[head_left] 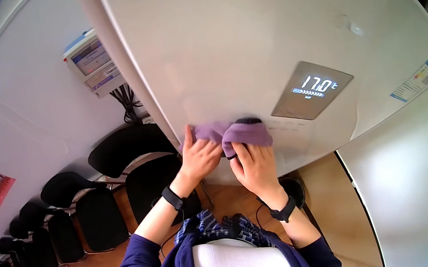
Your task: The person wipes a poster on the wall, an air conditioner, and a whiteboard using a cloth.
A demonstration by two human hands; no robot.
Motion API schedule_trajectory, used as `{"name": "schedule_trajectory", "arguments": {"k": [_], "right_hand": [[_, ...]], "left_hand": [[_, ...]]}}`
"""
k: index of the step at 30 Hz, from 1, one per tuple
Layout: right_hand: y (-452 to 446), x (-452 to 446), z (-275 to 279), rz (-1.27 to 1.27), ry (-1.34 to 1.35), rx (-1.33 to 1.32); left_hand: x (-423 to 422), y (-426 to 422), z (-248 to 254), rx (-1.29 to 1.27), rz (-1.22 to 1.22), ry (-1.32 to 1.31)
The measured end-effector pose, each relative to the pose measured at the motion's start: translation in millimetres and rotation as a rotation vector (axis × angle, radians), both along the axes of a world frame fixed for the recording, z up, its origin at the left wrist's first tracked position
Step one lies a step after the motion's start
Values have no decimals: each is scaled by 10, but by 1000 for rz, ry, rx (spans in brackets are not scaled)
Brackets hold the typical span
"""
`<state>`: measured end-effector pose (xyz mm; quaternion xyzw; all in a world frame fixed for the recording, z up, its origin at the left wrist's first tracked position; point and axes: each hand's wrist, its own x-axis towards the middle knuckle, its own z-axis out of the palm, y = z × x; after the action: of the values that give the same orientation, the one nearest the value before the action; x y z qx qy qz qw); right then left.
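Note:
A purple cloth (247,134) is bunched against the lower front of a glossy white appliance (223,52). My right hand (257,169) grips it from below, fingers bent over its folds. Something black (248,120) shows at the top of the cloth; I cannot make out what it is. To the left, my left hand (201,161) is at a blurrier purple part of the cloth, with the index finger pointing up and the other fingers bent onto it. Both wrists wear black bands. The palms are hidden.
A lit display (311,89) on the appliance reads 17.0 °C, with a label (420,77) further right. Black chairs (101,217) line the left wall. A wall box (93,63) with hanging black cables is behind. A pale panel (419,173) stands at right.

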<state>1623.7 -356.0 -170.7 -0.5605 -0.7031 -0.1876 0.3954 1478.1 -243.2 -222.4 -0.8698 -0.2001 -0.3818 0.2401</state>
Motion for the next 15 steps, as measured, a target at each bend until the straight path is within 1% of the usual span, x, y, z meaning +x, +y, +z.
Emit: {"name": "schedule_trajectory", "arguments": {"k": [4, 5, 7, 8, 9, 11, 13, 15], "right_hand": [[285, -333, 759, 94, 76, 57], [354, -379, 875, 81, 79, 99], [522, -506, 953, 45, -12, 153], [598, -601, 969, -35, -61, 170], [613, -618, 890, -52, -94, 211], [746, -676, 573, -71, -156, 249], [817, -718, 224, -60, -183, 226], [733, -698, -283, -93, -208, 115]], "left_hand": [[-204, 388, 894, 96, 37, -243], [-233, 439, 1076, 129, 39, -287], [-289, 543, 1438, 193, 42, -377], [-311, 596, 1454, 218, 14, -384], [-295, 629, 1401, 239, -2, -395], [-356, 724, 1058, 214, -32, -388], [-432, 762, 530, 115, -90, -333], [-492, 754, -50, -22, -158, -273]]}}
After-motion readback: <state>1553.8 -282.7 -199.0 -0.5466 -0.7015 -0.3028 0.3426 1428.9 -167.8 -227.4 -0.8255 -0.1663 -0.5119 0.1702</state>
